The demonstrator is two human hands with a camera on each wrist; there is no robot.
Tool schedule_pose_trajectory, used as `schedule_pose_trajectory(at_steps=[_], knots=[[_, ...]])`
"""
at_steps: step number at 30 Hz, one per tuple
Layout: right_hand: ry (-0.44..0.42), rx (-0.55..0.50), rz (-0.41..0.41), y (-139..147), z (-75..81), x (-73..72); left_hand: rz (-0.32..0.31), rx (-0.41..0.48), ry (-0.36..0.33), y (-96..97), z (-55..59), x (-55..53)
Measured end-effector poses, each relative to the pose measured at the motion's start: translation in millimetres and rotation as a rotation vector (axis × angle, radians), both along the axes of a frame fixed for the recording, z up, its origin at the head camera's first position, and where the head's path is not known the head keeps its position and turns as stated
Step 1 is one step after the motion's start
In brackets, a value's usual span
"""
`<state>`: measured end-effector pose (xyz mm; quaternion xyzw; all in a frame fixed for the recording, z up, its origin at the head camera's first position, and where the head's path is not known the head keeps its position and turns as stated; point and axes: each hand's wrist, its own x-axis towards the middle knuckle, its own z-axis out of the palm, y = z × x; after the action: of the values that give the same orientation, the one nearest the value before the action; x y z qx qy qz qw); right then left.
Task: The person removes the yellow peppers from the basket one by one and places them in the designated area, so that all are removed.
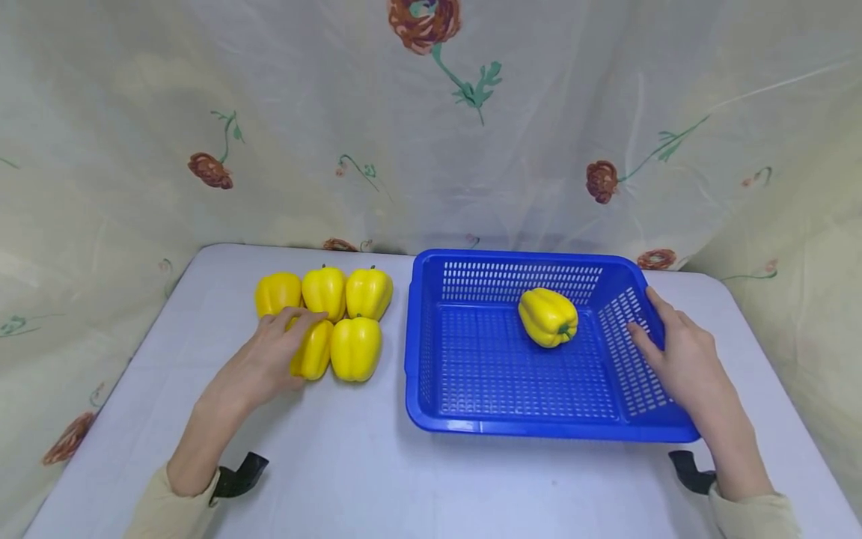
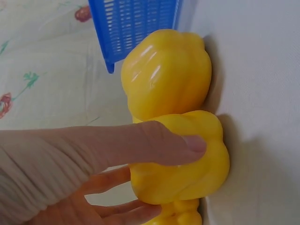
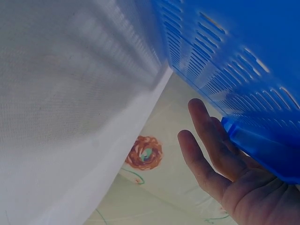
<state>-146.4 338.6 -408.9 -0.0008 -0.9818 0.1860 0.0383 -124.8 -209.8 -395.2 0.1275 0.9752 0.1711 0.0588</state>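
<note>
My left hand (image 1: 266, 358) grips a yellow bell pepper (image 1: 315, 352) at the front left of a small group. In the left wrist view the thumb lies across this pepper (image 2: 206, 176), with fingers on its far side. Touching it on the right is another yellow bell pepper (image 1: 355, 350); several more stand behind. My right hand (image 1: 692, 363) holds the right rim of a blue plastic basket (image 1: 539, 429), thumb inside and fingers outside. Two of those fingers (image 3: 199, 164) stick out, apart from the wall. One yellow bell pepper (image 1: 547, 318) lies tilted in the basket.
A white cloth covers the table (image 1: 337, 464). Behind and around it hangs a pale curtain (image 1: 296, 135) with a flower print. Black curved pieces (image 1: 241, 476) show at both wrists.
</note>
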Motion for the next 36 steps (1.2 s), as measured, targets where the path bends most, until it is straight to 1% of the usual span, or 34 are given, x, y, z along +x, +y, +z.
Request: schedule_pose_trajectory(at_steps=[6,11,17,21,25,31,33,36], knots=[[-0.002,-0.004,0.000,0,0.0,-0.1,0.017,0.003,-0.008,2.1,-1.3,0.4],[-0.003,0.001,-0.001,0,-0.2,-0.8,0.028,-0.010,-0.030,3.0,-1.0,1.0],[-0.005,0.001,-0.006,0,0.0,-0.4,0.020,-0.024,-0.029,2.8,2.7,2.1],[0.003,-0.002,-0.004,-1,0.2,0.2,-0.002,-0.036,-0.005,2.9,8.2,4.3],[0.003,-0.007,-0.003,-1,0.6,1.8,-0.027,-0.046,0.019,5.2,16.1,6.4],[0.010,-0.008,0.000,-2,1.8,2.7,-0.032,-0.080,0.024,17.9,29.9,7.9],[0.010,-0.010,0.002,-2,2.1,2.5,-0.060,-0.089,0.062,21.8,34.5,8.4],[0.012,-0.012,0.004,-2,2.3,1.8,-0.119,-0.096,0.142,27.7,41.2,7.5]])
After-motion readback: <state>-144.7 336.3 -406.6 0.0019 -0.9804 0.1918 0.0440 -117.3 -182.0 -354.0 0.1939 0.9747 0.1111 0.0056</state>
